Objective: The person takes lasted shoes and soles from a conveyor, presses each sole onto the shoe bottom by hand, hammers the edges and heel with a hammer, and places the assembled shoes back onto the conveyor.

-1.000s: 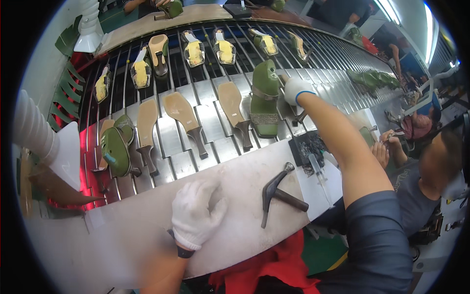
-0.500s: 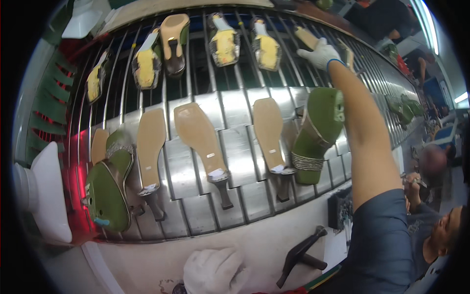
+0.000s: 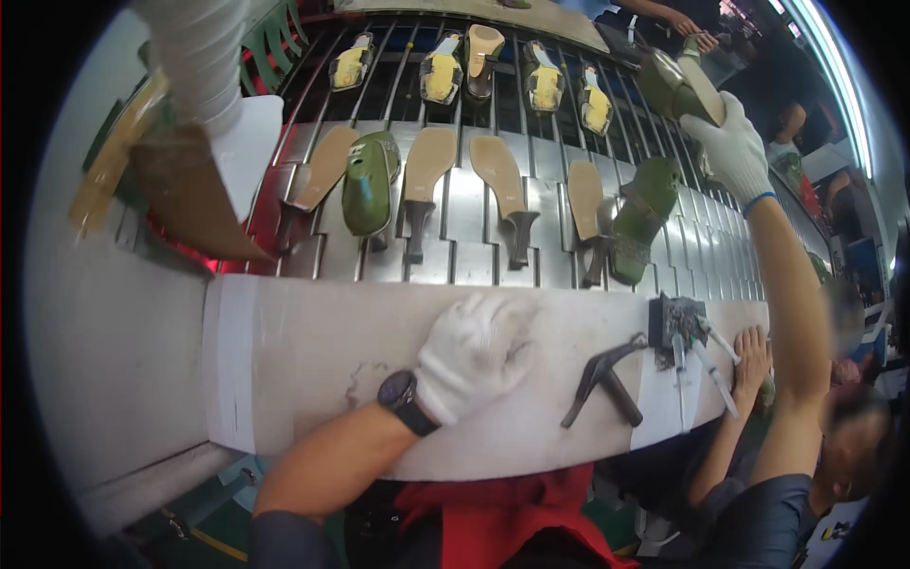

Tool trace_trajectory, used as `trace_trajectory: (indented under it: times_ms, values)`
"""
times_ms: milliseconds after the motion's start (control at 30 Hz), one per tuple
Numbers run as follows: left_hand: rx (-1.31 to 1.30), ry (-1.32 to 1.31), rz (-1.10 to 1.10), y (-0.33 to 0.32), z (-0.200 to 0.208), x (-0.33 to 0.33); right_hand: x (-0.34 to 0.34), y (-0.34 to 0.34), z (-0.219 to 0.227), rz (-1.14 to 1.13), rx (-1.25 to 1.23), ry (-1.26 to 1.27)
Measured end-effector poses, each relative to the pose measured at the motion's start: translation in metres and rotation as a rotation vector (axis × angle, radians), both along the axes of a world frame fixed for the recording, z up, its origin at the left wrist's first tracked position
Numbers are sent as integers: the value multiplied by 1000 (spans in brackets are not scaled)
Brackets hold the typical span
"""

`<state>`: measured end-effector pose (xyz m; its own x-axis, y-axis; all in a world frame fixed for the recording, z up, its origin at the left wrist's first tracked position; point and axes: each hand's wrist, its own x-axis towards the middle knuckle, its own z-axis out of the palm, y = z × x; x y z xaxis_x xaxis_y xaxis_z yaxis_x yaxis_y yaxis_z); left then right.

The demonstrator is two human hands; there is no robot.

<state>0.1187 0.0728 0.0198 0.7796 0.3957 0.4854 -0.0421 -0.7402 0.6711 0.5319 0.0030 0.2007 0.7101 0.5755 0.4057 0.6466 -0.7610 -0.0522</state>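
Up at the far right, my right hand in a white glove grips a green heeled shoe with a beige sole, lifted above the conveyor. My left hand, also gloved, rests curled on the pale ledge; nothing shows in its fingers. Along the near row of the metal conveyor lie beige heeled soles and green shoe uppers, one at left and one at right. Farther back sit several yellow-lined uppers and a beige-and-brown heeled piece.
On the ledge are a black hammer-like tool, a black box and syringes. Another person's hand lies at the ledge's right end. A co-worker's hands are across the conveyor. A white duct hood hangs at left.
My view has shifted toward me, showing my left arm and watch. My right hand has gone from reaching over a beige sole piece at the back to holding up the green shoe.
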Motion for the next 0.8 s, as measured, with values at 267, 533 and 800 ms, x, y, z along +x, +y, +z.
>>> trace_trajectory:
  times_ms: [267, 533, 800]
  values:
    - [654, -366, 291, -29, 34, -82, -325, -105, 10, 360, 289, 1457]
    - [511, -1, 199, -42, 26, -203, -449, -139, -72, 321, 215, 2030]
    - [-845, -615, 108, -13, 10, -225, -391, -59, -113, 409, 545, 1627]
